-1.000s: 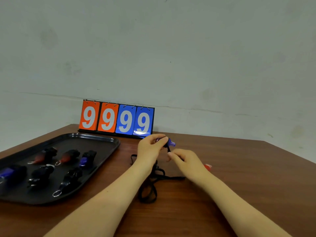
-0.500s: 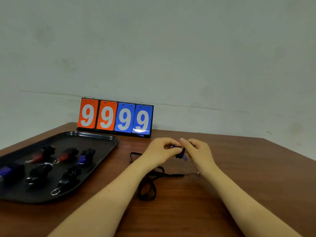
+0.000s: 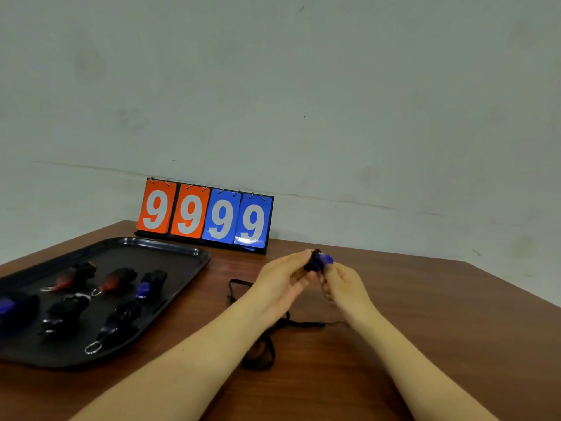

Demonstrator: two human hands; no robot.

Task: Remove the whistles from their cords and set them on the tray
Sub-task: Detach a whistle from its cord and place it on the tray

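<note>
A blue and black whistle point(image 3: 318, 260) is raised above the table between both hands. My left hand point(image 3: 280, 281) pinches its black end from the left. My right hand point(image 3: 341, 284) has its fingers curled at the whistle's underside; what they pinch is hidden. A black cord point(image 3: 267, 338) lies in loops on the table below my wrists. Whether it is still joined to the whistle I cannot tell. The black tray point(image 3: 182, 253) at the left holds several whistles, red-black, blue-black and black.
A flip scoreboard point(image 3: 206, 217) showing 9999 stands at the back of the brown wooden table point(image 3: 425, 329), against a pale wall. The table's right edge runs diagonally at the far right.
Both hands came together on the whistle and lifted it a little higher. The blue mouthpiece now points right. The small red thing seen by my right hand one second ago is out of sight.
</note>
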